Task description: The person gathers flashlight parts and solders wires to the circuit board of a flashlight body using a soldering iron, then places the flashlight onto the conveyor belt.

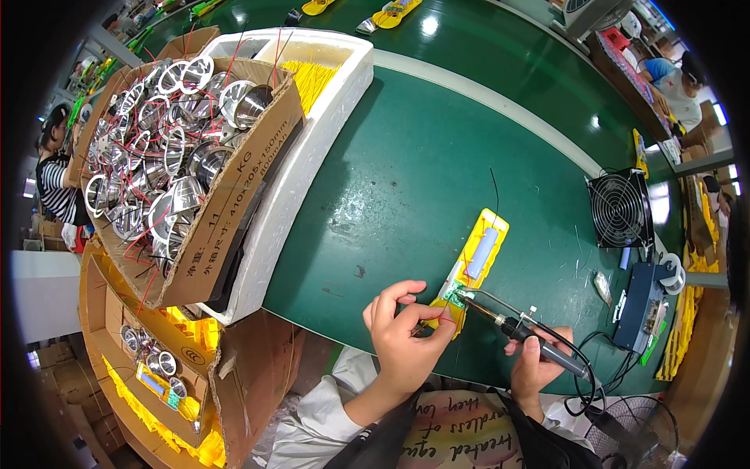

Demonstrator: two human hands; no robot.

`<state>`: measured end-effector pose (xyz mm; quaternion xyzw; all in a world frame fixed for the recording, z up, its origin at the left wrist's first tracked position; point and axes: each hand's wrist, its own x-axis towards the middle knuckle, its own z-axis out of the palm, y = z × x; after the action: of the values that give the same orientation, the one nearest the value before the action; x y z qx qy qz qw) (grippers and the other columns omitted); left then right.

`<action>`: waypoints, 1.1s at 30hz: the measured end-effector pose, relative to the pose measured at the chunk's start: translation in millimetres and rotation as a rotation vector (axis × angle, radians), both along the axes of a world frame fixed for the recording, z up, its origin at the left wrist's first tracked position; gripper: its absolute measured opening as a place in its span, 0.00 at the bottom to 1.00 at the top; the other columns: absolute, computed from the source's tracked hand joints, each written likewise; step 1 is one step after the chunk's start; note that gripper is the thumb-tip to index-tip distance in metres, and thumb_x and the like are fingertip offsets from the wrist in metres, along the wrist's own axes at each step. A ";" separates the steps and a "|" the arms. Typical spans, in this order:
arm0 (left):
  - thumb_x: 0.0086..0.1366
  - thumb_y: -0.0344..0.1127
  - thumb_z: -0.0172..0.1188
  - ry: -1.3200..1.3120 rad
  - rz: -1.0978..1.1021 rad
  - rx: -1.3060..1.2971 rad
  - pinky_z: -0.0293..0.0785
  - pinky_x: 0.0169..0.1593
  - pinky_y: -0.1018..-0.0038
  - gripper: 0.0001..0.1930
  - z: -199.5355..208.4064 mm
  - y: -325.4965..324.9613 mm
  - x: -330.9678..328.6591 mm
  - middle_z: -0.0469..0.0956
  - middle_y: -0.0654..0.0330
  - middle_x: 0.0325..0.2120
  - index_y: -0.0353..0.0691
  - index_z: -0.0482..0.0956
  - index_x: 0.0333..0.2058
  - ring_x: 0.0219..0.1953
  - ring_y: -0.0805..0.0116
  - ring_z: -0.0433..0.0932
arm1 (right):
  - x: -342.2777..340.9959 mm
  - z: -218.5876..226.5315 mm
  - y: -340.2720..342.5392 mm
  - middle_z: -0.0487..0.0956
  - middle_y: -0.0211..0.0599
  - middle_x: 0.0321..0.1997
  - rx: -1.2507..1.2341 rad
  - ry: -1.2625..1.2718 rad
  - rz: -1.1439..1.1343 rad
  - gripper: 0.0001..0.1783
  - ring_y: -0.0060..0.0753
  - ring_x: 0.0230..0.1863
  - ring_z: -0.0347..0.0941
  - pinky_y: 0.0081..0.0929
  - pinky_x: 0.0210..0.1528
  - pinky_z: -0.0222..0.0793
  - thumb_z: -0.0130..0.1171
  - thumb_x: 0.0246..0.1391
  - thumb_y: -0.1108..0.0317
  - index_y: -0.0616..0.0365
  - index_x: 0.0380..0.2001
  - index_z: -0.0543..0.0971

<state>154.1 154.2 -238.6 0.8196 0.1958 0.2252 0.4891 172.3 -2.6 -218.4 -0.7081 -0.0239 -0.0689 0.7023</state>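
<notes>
Right grip holds a slanted soldering iron; left grip pinches beside green board.

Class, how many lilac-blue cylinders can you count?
3: one cylinder in the yellow housing by the left hand, another by the black fan, a third at the lower-left cardboard box. Others may be hidden.

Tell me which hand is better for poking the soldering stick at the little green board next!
Probably the right hand: it holds the soldering iron, whose tip points at the green board. The left hand is at the yellow casing's near end, without an iron.
</notes>
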 end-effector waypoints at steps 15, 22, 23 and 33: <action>0.35 0.24 0.62 -0.014 -0.009 0.021 0.60 0.37 0.75 0.06 0.2 -1.1 0.2 0.71 0.61 0.32 0.39 0.75 0.16 0.30 0.68 0.66 | -2.6 -0.6 -6.3 0.69 0.41 0.20 0.012 -0.062 -0.027 0.15 0.24 0.16 0.68 0.18 0.19 0.67 0.55 0.44 0.69 0.61 0.28 0.60; 0.39 0.26 0.62 -0.032 -0.015 0.123 0.58 0.39 0.74 0.06 1.2 -1.0 1.0 0.74 0.63 0.28 0.40 0.75 0.19 0.29 0.68 0.69 | 3.5 -1.6 -26.6 0.68 0.39 0.20 0.009 -0.134 -0.160 0.14 0.25 0.14 0.65 0.17 0.16 0.64 0.54 0.44 0.68 0.61 0.28 0.60; 0.39 0.26 0.62 -0.033 -0.017 0.120 0.58 0.39 0.74 0.06 0.3 -1.6 0.9 0.74 0.63 0.28 0.40 0.75 0.19 0.29 0.68 0.69 | 4.5 -2.2 -31.7 0.68 0.39 0.20 0.006 -0.145 -0.196 0.14 0.25 0.14 0.65 0.17 0.16 0.64 0.54 0.44 0.68 0.61 0.28 0.60; 0.40 0.26 0.61 -0.061 -0.031 0.186 0.59 0.40 0.73 0.06 -4.3 -1.6 -0.5 0.76 0.63 0.26 0.40 0.74 0.21 0.28 0.67 0.70 | 7.9 -11.6 -58.7 0.67 0.37 0.20 -0.126 -0.136 -0.297 0.11 0.23 0.13 0.66 0.15 0.15 0.64 0.53 0.44 0.73 0.62 0.26 0.62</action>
<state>153.6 152.6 -242.9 0.8571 0.1463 0.2597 0.4202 180.2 -61.3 -230.1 -0.7401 0.0292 -0.2180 0.6355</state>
